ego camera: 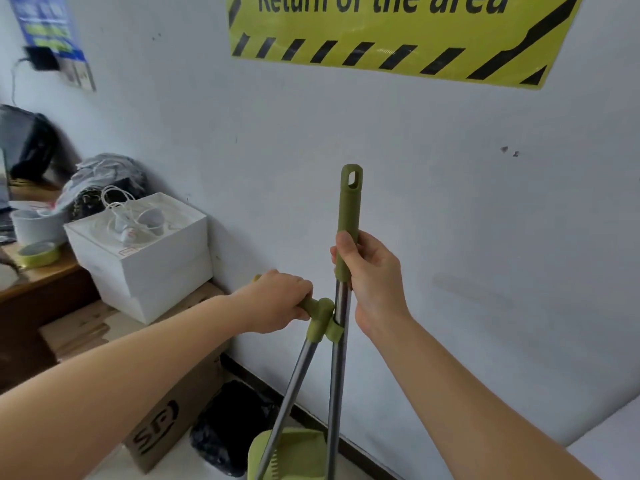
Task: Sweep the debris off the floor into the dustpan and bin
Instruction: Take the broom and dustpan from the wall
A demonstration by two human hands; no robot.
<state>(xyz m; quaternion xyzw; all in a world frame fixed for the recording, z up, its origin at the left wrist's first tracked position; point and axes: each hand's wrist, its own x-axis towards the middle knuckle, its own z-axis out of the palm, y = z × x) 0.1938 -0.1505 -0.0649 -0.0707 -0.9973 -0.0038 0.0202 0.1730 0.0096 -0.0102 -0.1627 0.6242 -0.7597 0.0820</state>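
A broom handle point(349, 202) with a green grip and a steel shaft stands upright in front of the white wall. My right hand point(372, 277) grips its green sleeve. My left hand point(277, 303) grips the green handle of the dustpan point(294, 452), whose steel shaft slants down to the green pan at the bottom edge. A green clip point(329, 323) on the dustpan handle sits around the broom shaft. The broom head and the floor debris are out of view. A bin with a black liner point(232, 427) stands on the floor just left of the pan.
A cardboard box point(162, 410) stands left of the bin, with white boxes point(145, 265) stacked on top. A wooden desk point(38, 278) with cups, tape and bags is at far left. A yellow and black sign point(398, 32) hangs on the wall. A white surface point(609, 441) is at lower right.
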